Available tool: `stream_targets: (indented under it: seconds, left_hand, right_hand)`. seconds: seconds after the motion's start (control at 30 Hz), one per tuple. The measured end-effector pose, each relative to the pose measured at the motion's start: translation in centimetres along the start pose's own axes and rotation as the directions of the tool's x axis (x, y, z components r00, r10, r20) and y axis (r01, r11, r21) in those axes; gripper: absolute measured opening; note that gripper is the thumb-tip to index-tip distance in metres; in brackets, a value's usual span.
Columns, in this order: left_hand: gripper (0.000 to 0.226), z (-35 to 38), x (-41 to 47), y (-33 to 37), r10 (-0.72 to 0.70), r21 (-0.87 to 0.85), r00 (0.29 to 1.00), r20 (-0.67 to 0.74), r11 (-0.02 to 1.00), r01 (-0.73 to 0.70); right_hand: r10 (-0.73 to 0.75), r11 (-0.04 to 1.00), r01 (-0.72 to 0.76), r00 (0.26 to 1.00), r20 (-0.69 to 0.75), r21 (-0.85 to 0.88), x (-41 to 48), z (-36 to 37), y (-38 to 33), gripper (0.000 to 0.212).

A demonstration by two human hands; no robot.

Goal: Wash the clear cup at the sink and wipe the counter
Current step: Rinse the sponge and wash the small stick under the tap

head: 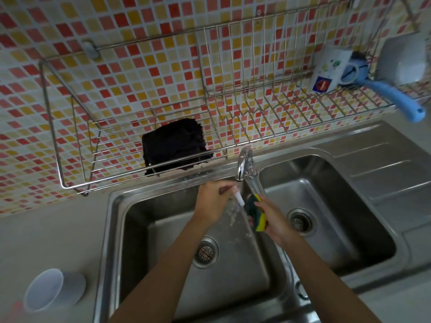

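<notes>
The clear cup (54, 290) lies on its side on the grey counter (58, 229), left of the sink and away from both hands. Over the left basin (154, 234), my left hand (211, 202) reaches under the tap (244, 164), its fingers in the running water beside the white nozzle (240, 199). It holds nothing that I can see. My right hand (272, 221) grips a green and yellow sponge (256, 212) just right of the stream, above the divider between the basins.
A black cloth (175, 145) sits in the wire rack (70, 141) on the tiled wall behind the sink. Further right on the rack stand a white mug (326, 71) and a blue-handled brush (396, 99). The right basin (345, 201) and a ribbed drainer (384, 169) lie to the right.
</notes>
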State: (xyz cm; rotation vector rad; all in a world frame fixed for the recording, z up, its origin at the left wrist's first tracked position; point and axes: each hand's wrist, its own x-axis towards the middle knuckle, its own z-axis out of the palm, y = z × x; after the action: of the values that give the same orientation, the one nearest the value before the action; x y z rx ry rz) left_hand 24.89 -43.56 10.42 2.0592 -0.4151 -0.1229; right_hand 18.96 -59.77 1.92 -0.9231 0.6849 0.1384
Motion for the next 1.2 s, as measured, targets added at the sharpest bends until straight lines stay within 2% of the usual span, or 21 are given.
stream_targets:
  seconds: [0.13,0.23,0.37,0.43,0.53,0.67,0.8,0.9,1.0,1.1,1.2]
  left_hand:
    - [0.021,-1.1,-0.2,0.1,-0.024,-0.027,0.999,0.045,0.999,0.026]
    - [0.022,-2.7,-0.8,-0.3,-0.038,0.002,0.999,0.006,0.999,0.038]
    - [0.022,-5.7,-1.8,-2.5,-0.053,0.142,0.996,-0.067,0.988,0.062]
    - [0.022,-7.0,-2.6,-3.6,-0.064,0.213,0.994,-0.085,0.974,0.081]
    - [0.021,-8.3,-3.8,-4.9,-0.117,0.204,0.986,-0.122,0.969,0.141]
    - [0.021,-8.9,-5.0,-5.7,-0.144,0.221,0.978,-0.152,0.959,0.176]
    - [0.022,-8.7,-5.5,-6.0,-0.158,0.219,0.974,-0.163,0.957,0.192]
    - [0.022,-8.5,-5.5,-6.1,-0.159,0.208,0.973,-0.169,0.959,0.193]
    - [0.021,-8.5,-5.4,-6.1,-0.163,0.199,0.972,-0.171,0.96,0.196]
    - [0.02,-8.6,-5.2,-6.1,-0.194,0.162,0.966,-0.173,0.961,0.222]
    - [0.017,-8.8,-5.1,-6.1,-0.209,0.159,0.964,-0.166,0.959,0.235]
  right_hand:
    - [-0.012,0.999,0.014,0.998,0.06,-0.041,-0.5,1.2,0.1,0.026]
    - [-0.003,0.993,0.015,0.994,0.108,-0.115,-0.7,2.5,0.0,0.027]
    - [-0.044,0.976,0.085,0.979,0.2,-0.202,-0.9,3.6,-0.5,0.033]
    - [-0.063,0.974,0.1,0.981,0.184,-0.203,-0.9,4.1,-0.6,0.021]
    - [-0.089,0.943,0.132,0.985,0.151,-0.305,-0.9,4.6,-0.3,0.002]
    - [-0.113,0.907,0.169,0.98,0.165,-0.386,-0.3,4.7,0.2,0.015]
    - [-0.154,0.845,0.204,0.978,0.14,-0.495,0.1,4.8,-0.1,0.016]
    - [-0.244,0.749,0.26,0.963,0.111,-0.609,1.1,4.9,-1.2,0.018]
    - [-0.317,0.583,0.289,0.942,0.115,-0.759,2.2,5.0,-3.0,0.015]
    - [-0.248,0.58,0.219,0.965,0.087,-0.785,3.6,4.8,-4.0,0.026]
    - [-0.26,0.603,0.227,0.962,0.08,-0.765,4.7,4.3,-4.7,0.038]
